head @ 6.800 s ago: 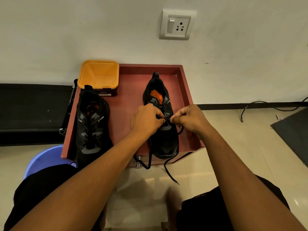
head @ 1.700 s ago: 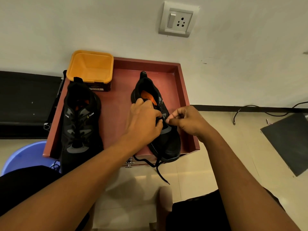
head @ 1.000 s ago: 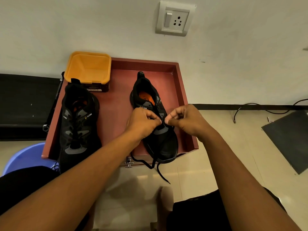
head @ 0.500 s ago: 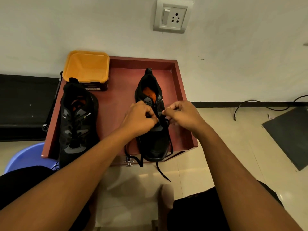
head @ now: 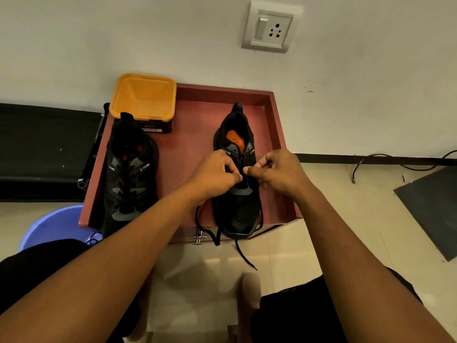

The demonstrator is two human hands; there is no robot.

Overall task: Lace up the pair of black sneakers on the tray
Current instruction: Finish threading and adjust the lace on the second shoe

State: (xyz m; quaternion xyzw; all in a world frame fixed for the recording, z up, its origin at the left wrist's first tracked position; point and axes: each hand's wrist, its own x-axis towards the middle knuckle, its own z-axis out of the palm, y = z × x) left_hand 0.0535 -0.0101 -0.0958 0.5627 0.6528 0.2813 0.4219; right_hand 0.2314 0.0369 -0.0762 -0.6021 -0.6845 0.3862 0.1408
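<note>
Head view: slack ends of the lace [head: 217, 240] trailing off the tray [head: 222, 91] front, looser than a second ago; left hand [head: 215, 173] and right hand [head: 277, 172] curled, pinching lace over the worked sneaker [head: 241, 214] mid-tray, now turned straighter; likely upper eyelets left; fingertip grip and eyelets hidden; other sneaker [head: 128, 174] at tray's left, toe behind forearm.

The right sneaker [head: 241, 214] and the left sneaker [head: 128, 174] are matt black knit cloth with smoother grey panels and orange insoles, and the lace [head: 243, 254] is a thin, dull woven cord. The tray [head: 188, 154] is smooth, matt reddish-brown board that looks like painted wood, with a shiny metal latch [head: 199, 237] on its front, and the tub [head: 143, 97] is smooth orange plastic. The floor [head: 383, 219] is glossy pale tile, the wall [head: 148, 33] matt and faintly scuffed, the socket plate [head: 269, 26] smooth white plastic, the basin [head: 54, 226] smooth blue plastic.
</note>
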